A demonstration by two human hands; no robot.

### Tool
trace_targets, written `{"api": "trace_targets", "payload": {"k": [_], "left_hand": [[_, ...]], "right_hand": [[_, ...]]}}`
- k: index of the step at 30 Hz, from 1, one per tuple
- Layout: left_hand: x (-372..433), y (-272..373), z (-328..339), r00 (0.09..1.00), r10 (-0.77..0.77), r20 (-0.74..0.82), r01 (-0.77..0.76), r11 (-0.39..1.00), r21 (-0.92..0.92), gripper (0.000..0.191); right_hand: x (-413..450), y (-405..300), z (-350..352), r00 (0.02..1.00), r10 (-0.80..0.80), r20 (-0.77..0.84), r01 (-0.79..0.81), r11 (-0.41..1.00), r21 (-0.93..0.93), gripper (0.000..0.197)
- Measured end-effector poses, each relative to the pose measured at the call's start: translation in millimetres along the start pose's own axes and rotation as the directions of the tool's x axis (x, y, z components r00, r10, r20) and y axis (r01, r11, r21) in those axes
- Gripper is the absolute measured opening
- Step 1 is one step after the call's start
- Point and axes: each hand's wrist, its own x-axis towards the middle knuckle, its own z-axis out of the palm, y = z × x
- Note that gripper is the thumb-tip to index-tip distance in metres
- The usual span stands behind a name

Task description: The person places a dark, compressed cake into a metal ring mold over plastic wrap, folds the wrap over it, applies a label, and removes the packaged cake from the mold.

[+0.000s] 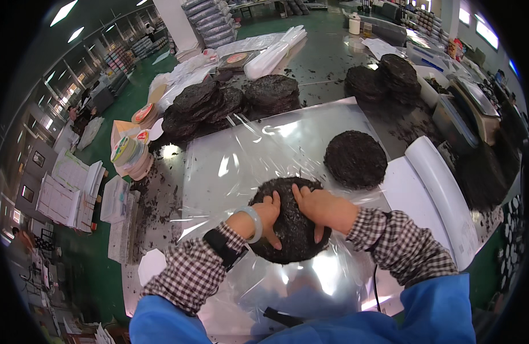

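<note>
A round disc of dark dried seaweed (290, 232) lies on clear plastic film (221, 172) in front of me. Both hands are on the disc: my left hand (264, 217), below a pale bangle (252, 219), rests on its left part with fingers spread. On its right part lies my right hand (318, 208), fingertips pressed on the dark surface. Neither hand is closed around anything. Another dark disc (355, 160) lies flat to the upper right, apart from my hands.
Stacks of dark discs stand at the back left (195, 101), back middle (272, 92) and back right (400, 77). Round labels (131, 152) are piled at left beside a clear plastic box (115, 200). A white roll (440, 202) lies at right, near plastic bins (455, 122).
</note>
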Motion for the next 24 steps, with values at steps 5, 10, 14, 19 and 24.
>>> {"api": "trace_targets", "payload": {"k": [5, 10, 14, 19, 24], "left_hand": [[48, -2, 15, 0.980, 0.042, 0.196, -0.076, 0.982, 0.170, 0.150], [53, -5, 58, 1.000, 0.014, -0.001, -0.014, 0.998, 0.062, 0.146], [36, -3, 64, 0.990, -0.021, -0.136, 0.032, 0.996, 0.078, 0.134], [-11, 24, 68, 0.973, -0.035, -0.227, 0.037, 0.999, 0.003, 0.064], [11, -13, -13, 0.809, -0.398, -0.433, -0.034, 0.704, -0.710, 0.047]], "right_hand": [[17, -4, 35, 0.997, 0.049, 0.063, -0.044, 0.996, -0.078, 0.124], [22, -13, 71, 0.994, 0.103, -0.047, -0.112, 0.956, -0.271, 0.123], [18, -7, 79, 0.993, 0.114, -0.040, -0.121, 0.952, -0.280, 0.128], [13, 3, 77, 0.982, 0.189, 0.022, -0.177, 0.952, -0.249, 0.131], [17, -11, 58, 0.993, 0.042, 0.106, -0.034, 0.996, -0.084, 0.113]]}}
